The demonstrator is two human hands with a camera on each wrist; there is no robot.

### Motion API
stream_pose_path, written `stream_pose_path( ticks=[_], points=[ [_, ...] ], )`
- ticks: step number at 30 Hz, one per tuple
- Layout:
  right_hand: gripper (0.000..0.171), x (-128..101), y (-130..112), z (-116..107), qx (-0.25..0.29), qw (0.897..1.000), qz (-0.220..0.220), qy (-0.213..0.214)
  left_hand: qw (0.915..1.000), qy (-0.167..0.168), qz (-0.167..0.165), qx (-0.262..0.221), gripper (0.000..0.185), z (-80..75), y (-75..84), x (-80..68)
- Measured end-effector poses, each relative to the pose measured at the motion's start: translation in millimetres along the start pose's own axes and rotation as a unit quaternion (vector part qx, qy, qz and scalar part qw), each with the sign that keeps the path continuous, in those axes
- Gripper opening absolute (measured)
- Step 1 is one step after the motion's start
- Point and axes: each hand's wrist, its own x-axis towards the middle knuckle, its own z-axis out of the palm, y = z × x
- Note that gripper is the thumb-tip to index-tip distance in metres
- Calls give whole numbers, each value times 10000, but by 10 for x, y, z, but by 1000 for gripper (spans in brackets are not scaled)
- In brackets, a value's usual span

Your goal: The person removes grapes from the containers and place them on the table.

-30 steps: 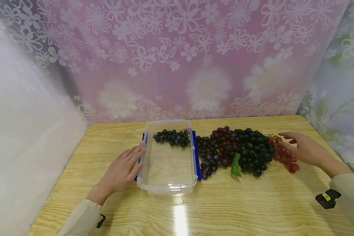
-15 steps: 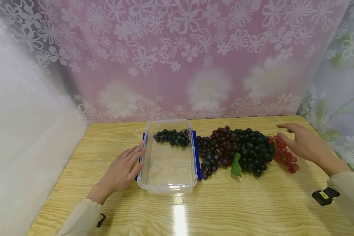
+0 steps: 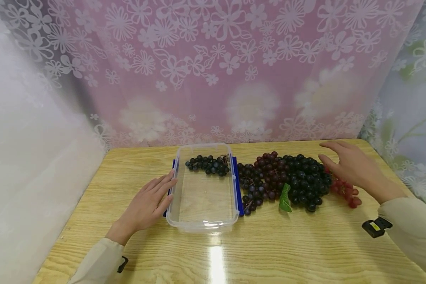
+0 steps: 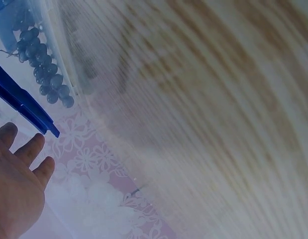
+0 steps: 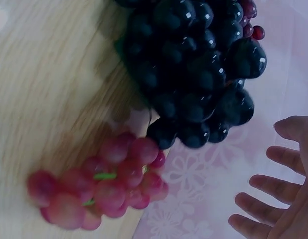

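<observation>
My left hand lies with straight fingers against the left side of a clear plastic container, touching its rim. Inside, at the far end, is a small bunch of dark grapes. My right hand hovers with fingers spread over the right end of the grapes, holding nothing. Below it in the head view a bunch of red grapes is partly covered by the hand. Left of that sits a large bunch of black grapes, whose round fruits fill the top of the right wrist view.
Dark red grapes and small purple-black grapes lie between the container and the black bunch. A green leaf sticks out in front. Blue latch flaps hang along the container's sides. A flowered curtain rises behind the wooden table.
My right hand has moved left and away from me, from over the red grapes toward the black bunch. My left hand and the container have stayed in place.
</observation>
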Motion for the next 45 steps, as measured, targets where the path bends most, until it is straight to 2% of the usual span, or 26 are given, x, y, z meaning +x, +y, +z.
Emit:
stream_pose_path(
  ticks=[15, 28, 37, 45],
  points=[
    [65, 257, -422, 106, 26, 9994, -329, -55, 10000, 45, 12, -43, 50, 4, -4, -1],
    [54, 532, -896, 209, -38, 9975, -705, -5, 10000, 9, 6, -22, 50, -1, -14, 5],
    [49, 752, -1197, 307, -163, 9925, -1208, -19, 10000, 10, -37, -11, 50, -1, -15, -6],
    [51, 848, -1534, 367, -109, 9883, -1514, -175, 10000, 40, -47, -7, 50, 0, -21, 0]
  ],
)
